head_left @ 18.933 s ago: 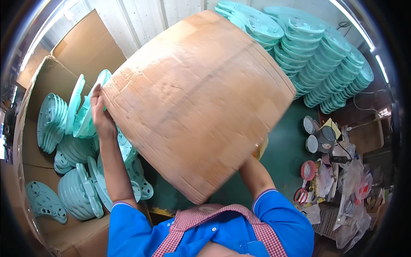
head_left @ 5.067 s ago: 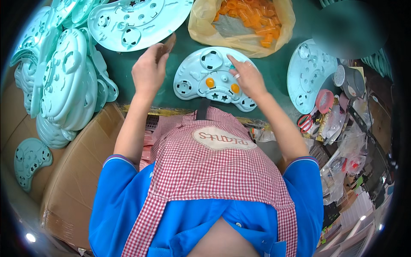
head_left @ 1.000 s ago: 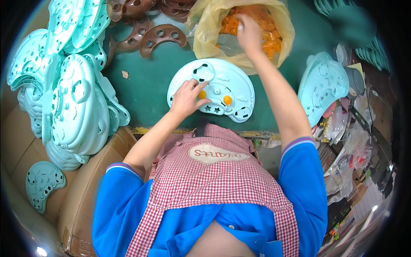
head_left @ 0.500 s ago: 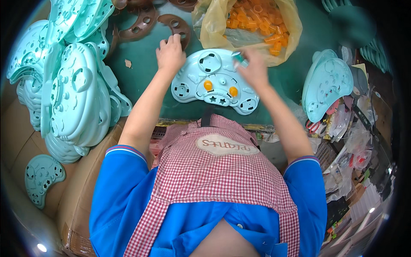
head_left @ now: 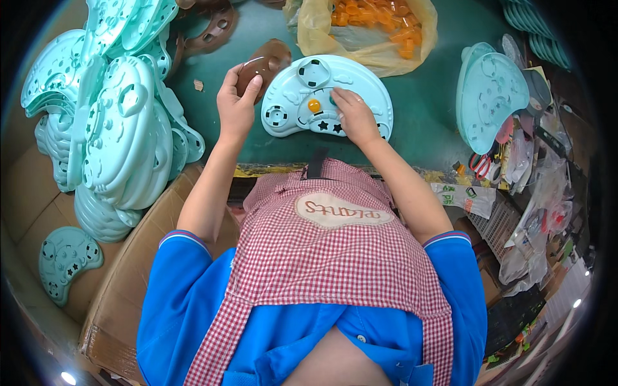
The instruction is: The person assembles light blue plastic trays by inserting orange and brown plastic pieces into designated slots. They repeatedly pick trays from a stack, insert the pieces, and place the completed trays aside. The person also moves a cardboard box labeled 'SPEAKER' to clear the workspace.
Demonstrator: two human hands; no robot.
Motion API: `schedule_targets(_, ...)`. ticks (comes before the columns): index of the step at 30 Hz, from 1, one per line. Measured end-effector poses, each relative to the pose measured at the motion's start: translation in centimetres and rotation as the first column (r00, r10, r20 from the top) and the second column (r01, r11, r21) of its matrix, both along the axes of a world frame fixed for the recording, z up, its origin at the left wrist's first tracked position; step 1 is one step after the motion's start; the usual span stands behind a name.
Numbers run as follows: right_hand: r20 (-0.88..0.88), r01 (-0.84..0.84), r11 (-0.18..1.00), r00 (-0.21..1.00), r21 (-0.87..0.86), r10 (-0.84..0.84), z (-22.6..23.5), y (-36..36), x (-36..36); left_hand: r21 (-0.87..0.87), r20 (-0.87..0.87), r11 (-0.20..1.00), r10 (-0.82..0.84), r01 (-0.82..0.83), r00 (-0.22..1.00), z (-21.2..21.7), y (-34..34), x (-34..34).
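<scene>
- Currently, left hand (head_left: 237, 106) at upper centre of the frame grips a brown glossy plastic piece (head_left: 257, 66), fingers curled round its lower edge, held just left of the panel.
- Right hand (head_left: 353, 118) rests fingers-down on the mint-green half-round plastic toy panel (head_left: 325, 96); whether it pinches anything, cannot tell.
- Panel lies flat on the green worktop (head_left: 425, 109), upper centre; one orange round button (head_left: 314, 105) sits in it just left of the right fingertips.
- Yellow plastic bag of orange small parts (head_left: 373, 26) sits open just beyond the panel, at the top edge.
- Stack of mint-green panels (head_left: 109, 128) leans at upper left, over a cardboard box (head_left: 129, 264).
- Another mint-green panel (head_left: 492, 96) stands tilted at upper right.
- Brown ring-shaped pieces (head_left: 206, 35) lie at top, left of the bag.
</scene>
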State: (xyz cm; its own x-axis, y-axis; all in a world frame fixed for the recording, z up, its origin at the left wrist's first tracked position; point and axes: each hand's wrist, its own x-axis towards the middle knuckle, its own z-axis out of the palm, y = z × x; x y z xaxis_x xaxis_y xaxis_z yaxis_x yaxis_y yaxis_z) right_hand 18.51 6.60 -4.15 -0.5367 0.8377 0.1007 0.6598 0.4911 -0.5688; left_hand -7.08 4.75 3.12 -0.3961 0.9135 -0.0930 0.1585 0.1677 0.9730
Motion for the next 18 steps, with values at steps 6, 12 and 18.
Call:
schedule_targets(6,0.11,0.075,0.99,0.992,-0.121,-0.062,-0.7,-0.1,-0.3,-0.123,0.377,0.989,0.122,-0.081,0.918,0.4,0.5,2.5)
schedule_targets(12,0.0,0.166,0.986,0.986,-0.013,-0.166,2.3,-0.2,0.0,-0.185,0.424,0.983,0.079,0.0,0.902,0.2,-0.3,2.7)
schedule_targets(18,0.162,0.018,1.0,0.987,-0.02,-0.015,-1.1,0.0,-0.5,-0.207,0.505,0.978,0.103,0.004,0.857,0.8,0.0,4.0)
